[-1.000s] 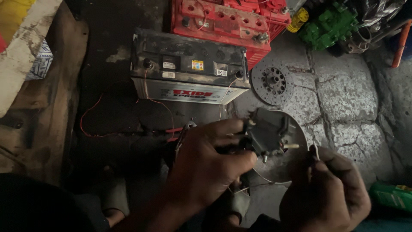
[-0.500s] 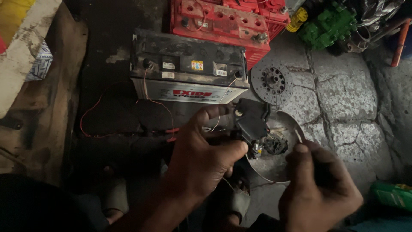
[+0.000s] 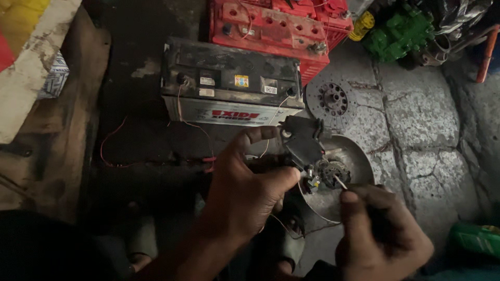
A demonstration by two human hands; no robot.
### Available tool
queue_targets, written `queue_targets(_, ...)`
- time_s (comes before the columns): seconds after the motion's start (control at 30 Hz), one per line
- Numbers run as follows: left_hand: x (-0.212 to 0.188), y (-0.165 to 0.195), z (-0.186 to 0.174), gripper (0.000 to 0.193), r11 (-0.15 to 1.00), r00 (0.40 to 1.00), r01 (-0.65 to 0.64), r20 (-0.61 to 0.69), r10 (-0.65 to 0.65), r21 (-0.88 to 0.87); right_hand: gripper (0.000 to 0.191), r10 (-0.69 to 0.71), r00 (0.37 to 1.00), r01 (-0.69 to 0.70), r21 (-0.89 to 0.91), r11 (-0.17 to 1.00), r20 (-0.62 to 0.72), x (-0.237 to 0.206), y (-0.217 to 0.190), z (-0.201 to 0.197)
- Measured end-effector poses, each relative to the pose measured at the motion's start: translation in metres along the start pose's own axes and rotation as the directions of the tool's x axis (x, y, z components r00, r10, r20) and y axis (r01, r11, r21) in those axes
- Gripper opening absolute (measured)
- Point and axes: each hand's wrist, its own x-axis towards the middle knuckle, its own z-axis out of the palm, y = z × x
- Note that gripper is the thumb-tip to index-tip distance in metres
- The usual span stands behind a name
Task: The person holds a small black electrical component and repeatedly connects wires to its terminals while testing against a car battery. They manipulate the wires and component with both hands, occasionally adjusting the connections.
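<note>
I am gripping the small black electrical part (image 3: 302,145) in my closed left hand (image 3: 245,192), just near of the black battery (image 3: 229,83), while my right hand (image 3: 383,234) is pinching a thin wire end (image 3: 339,182) (barely visible in this gloom), which I judge needs steady guiding onto its terminal.

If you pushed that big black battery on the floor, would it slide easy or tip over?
Probably neither. The black battery is a wide, low box sitting flat on the floor, so it looks unlikely to tip. Batteries of this kind tend to be heavy for their size, and the rough stone would likely drag against it. The thin red wire by it looks floppy and might snag.
</note>
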Motion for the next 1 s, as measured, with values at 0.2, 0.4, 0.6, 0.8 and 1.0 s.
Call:
queue_targets(0.2, 0.0, -0.001, -0.001, 0.058, 1.0, 1.0, 0.007, 0.005, -0.007, 0.007, 0.006, -0.06, 0.998, 0.06, 0.034, 0.998, 0.013, 0.001, 0.01, 0.005)
queue_targets(0.4, 0.0, 0.001, -0.001, 0.056, 0.99, 0.992, 0.098, 0.088, -0.089, -0.097, 0.008, 0.15, 0.983, -0.165, 0.144, 0.976, 0.109, 0.018, 0.006, 0.008)
queue_targets(0.6, -0.001, 0.005, 0.0, 0.059, 0.975, 0.978, 0.175, 0.139, -0.156, -0.135, 0.012, 0.266, 0.935, -0.35, 0.499, 0.792, 0.233, 0.024, 0.019, 0.005)
queue_targets(0.8, -0.003, 0.008, -0.001, 0.059, 0.969, 0.97, 0.22, 0.132, -0.205, -0.112, 0.012, 0.204, 0.947, -0.308, 0.526, 0.793, 0.247, 0.023, 0.026, 0.001)
queue_targets(1.0, -0.001, 0.0, -0.008, 0.049, 0.972, 0.942, 0.196, 0.3, -0.149, -0.13, 0.012, 0.23, 0.924, -0.379, 0.65, 0.658, 0.305, 0.026, 0.029, -0.005)
